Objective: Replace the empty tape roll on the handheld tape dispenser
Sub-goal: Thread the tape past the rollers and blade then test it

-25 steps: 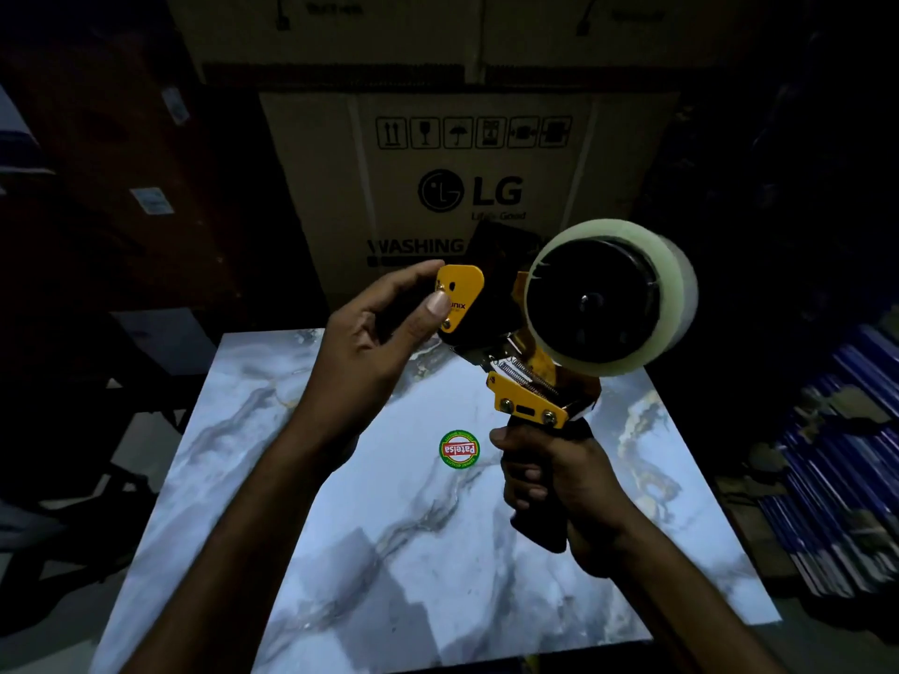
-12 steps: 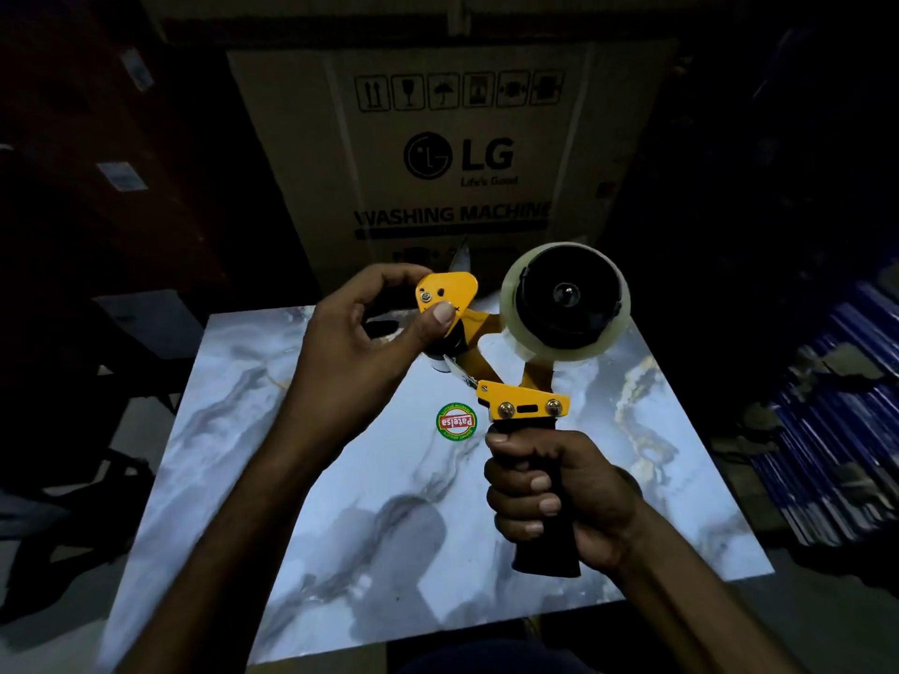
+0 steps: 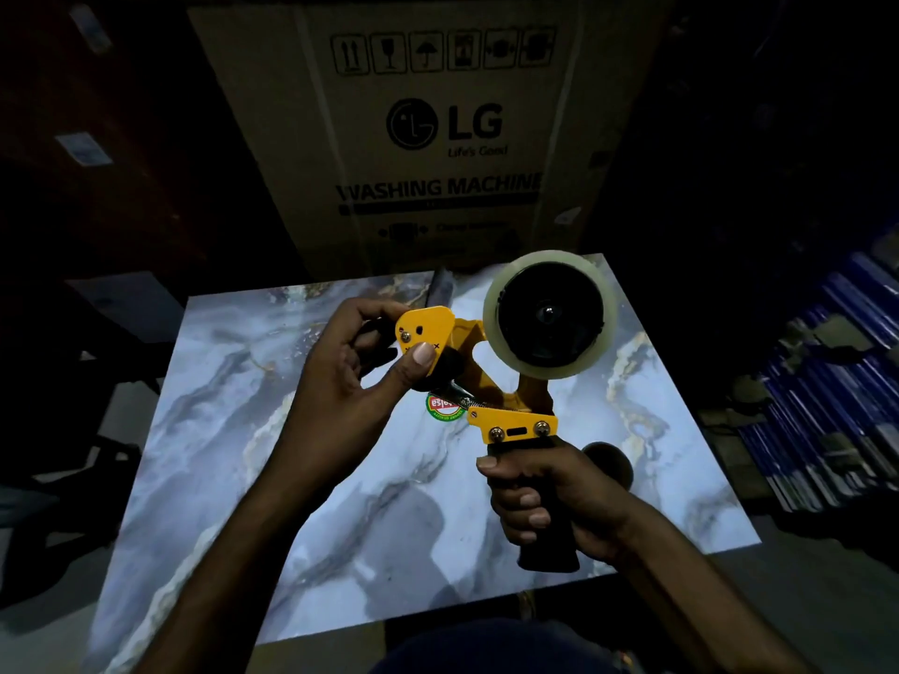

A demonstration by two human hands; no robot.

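Observation:
I hold a yellow and black handheld tape dispenser above a marble-patterned slab. A clear tape roll sits on its black hub at the upper right. My right hand is wrapped around the black handle below the yellow bracket. My left hand pinches the yellow front plate by the roller, thumb on its face, fingers behind it. I cannot see any loose tape end.
A round green and red sticker lies on the slab under the dispenser. A large LG washing machine carton stands right behind the slab. Dark stacked goods fill the right side; the left side is dark.
The dispenser has come down and turned side-on, level with the slab. My left hand has closed on the yellow front plate. The right hand's grip on the handle is unchanged.

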